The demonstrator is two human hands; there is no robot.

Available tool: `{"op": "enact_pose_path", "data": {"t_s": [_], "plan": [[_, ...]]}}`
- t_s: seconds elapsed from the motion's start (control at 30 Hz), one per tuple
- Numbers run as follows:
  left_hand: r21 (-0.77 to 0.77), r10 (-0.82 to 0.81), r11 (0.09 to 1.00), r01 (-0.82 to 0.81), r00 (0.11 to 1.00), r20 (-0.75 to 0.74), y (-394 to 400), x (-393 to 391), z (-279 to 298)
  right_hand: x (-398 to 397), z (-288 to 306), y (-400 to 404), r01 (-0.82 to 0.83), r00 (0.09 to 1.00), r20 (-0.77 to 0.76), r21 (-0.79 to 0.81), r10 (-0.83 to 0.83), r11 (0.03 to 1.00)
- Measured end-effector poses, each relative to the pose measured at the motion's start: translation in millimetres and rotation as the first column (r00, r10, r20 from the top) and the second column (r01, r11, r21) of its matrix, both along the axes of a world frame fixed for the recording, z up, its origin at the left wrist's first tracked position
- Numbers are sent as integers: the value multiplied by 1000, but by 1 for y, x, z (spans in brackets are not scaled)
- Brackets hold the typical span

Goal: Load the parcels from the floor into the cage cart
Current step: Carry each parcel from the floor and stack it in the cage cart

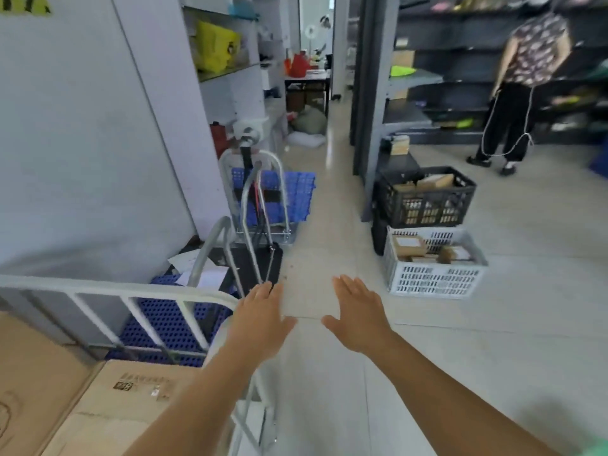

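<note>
Both my arms reach forward, palms down, over the tiled floor. My left hand [260,319] is open with flat fingers, just right of the cage cart's white rail [108,288]. My right hand [358,315] is open too and holds nothing. Inside the cage cart at the lower left lie brown cardboard parcels [131,399], one with a printed label. A white crate [434,264] with small boxed parcels stands on the floor ahead to the right, and a black crate [426,199] with more parcels stands behind it.
Folded hand trolleys [253,205] and blue plastic mats [296,189] lean by the white wall on the left. Dark shelving [388,93] lines the right side. A person [523,87] stands at the far-right shelves. An aisle of tiled floor runs ahead between them.
</note>
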State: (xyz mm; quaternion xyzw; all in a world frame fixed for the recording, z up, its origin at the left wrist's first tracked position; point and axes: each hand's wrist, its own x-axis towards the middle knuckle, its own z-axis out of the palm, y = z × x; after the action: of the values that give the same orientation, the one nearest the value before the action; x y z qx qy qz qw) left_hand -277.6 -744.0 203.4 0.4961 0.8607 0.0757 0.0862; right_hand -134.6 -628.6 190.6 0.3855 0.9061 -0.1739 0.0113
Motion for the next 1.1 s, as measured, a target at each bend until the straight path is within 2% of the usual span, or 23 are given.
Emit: {"op": "enact_pose_path", "data": {"t_s": [0.3, 0.57, 0.83, 1.1], "plan": [[-63, -293, 954, 294, 956, 24, 113, 151, -21, 175, -30, 68, 306, 951, 73, -57, -302, 950], [-121, -508, 849, 514, 858, 80, 192, 282, -49, 324, -59, 100, 553, 831, 117, -80, -543, 829], [-155, -708, 666, 730, 683, 176, 261, 394, -77, 438, -78, 109, 801, 598, 141, -108, -789, 588], [-186, -866, 424, 886, 457, 203, 337, 482, -106, 513, -100, 123, 959, 273, 145, -122, -951, 256]]}}
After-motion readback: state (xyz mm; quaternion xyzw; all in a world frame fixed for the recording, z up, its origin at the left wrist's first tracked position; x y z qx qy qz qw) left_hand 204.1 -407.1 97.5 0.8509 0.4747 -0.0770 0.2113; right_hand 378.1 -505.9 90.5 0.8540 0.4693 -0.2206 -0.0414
